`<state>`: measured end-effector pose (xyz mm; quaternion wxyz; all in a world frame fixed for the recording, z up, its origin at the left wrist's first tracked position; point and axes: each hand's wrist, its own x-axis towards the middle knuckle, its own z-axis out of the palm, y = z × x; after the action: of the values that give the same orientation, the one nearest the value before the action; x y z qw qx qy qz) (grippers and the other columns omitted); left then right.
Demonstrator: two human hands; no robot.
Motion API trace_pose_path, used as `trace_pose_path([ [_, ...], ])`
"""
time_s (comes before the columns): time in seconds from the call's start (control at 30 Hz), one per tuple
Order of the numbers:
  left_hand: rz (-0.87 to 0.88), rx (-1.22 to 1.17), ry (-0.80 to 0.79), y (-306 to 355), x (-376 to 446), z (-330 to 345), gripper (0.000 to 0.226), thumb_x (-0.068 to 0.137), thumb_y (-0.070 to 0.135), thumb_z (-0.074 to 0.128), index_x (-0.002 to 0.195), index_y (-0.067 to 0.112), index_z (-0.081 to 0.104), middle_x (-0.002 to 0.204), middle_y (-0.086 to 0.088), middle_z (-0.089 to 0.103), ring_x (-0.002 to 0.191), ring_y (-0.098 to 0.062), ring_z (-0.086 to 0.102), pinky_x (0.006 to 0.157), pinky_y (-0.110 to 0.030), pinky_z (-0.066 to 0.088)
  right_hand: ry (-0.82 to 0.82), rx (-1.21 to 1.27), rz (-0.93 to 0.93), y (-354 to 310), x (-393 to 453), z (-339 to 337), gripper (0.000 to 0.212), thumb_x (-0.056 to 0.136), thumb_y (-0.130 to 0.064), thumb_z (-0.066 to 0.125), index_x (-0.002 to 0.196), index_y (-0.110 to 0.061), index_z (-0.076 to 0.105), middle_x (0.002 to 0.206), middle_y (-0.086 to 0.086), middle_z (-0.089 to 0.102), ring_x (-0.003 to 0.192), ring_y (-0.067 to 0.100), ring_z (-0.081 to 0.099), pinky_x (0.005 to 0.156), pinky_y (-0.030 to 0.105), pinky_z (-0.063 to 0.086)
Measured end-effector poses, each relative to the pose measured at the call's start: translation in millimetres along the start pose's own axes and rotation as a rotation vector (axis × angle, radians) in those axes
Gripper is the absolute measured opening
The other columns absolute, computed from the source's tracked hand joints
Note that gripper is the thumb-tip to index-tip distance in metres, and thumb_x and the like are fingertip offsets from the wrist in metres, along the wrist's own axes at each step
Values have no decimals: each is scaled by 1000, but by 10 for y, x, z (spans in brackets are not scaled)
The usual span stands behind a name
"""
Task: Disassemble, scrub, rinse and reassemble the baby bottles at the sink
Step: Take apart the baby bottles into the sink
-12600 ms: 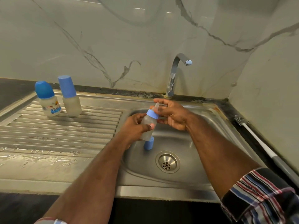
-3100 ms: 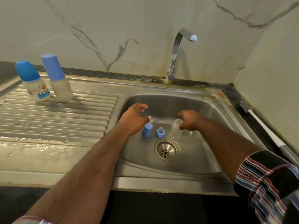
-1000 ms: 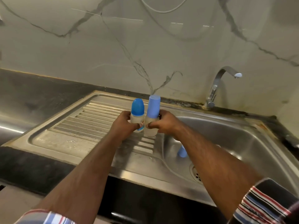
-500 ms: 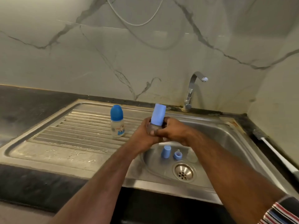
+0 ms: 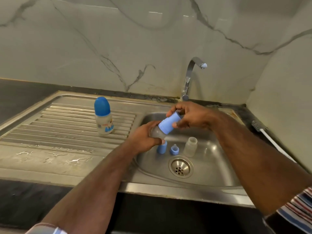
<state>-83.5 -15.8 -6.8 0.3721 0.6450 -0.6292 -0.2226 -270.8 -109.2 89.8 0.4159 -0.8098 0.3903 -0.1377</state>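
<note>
Head view: you hold a baby bottle (image 5: 156, 131) tilted over the sink basin (image 5: 207, 168), its top leaning toward 1 o'clock. Your left hand (image 5: 143, 138) is wrapped around the frosted body, and your right hand (image 5: 190, 116) grips its light blue cap (image 5: 169, 123) with curled fingers and thumb; the cap sits on the bottle.

On the basin floor below your left hand, at 12 o'clock from the drain (image 5: 180, 167), three parts stand in a row: a loose blue cap (image 5: 162, 148) partly hidden by your thumb, a blue collar with its nipple (image 5: 174, 149) just beside it, and an open clear bottle body (image 5: 191, 147) upright at the right end.

At 9 o'clock from your hands, a second capped bottle (image 5: 103, 116) stands upright on the ribbed drainboard (image 5: 50, 130). The faucet (image 5: 190, 76) rises at 12 o'clock. A bottle brush (image 5: 263, 132) lies along the counter at 3 o'clock.
</note>
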Motion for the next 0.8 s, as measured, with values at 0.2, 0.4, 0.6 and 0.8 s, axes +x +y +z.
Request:
trace_pose_path([
  [0.2,-29,1,-14,-71,19,79,71,77,23,87,140,29,54,116,10,62,107,-13,61,87,-24,41,17,198,65,191,-61,-197,38,78,19,65,91,-16,75,107,14,71,86,22,70,74,34,59],
  [0.4,-34,-53,-29,-58,27,96,67,78,23,86,136,31,54,115,14,62,106,-10,63,86,-23,44,152,204,336,679,-140,-227,30,83,6,67,102,-17,63,87,17,65,59,22,63,51,25,53],
  [0.6,-61,-144,-181,270,90,196,59,82,18,83,132,29,53,112,12,63,98,-3,62,80,-20,51,-22,-373,514,1346,-300,-192,38,82,9,64,114,-11,68,97,18,63,61,22,58,45,24,50],
  [0.8,-114,-62,-261,260,127,613,63,78,23,86,131,26,51,115,4,64,104,-16,64,88,-31,51,-269,-726,598,1678,-391,-86,41,77,-5,82,113,-16,65,104,14,72,64,18,62,60,26,53],
])
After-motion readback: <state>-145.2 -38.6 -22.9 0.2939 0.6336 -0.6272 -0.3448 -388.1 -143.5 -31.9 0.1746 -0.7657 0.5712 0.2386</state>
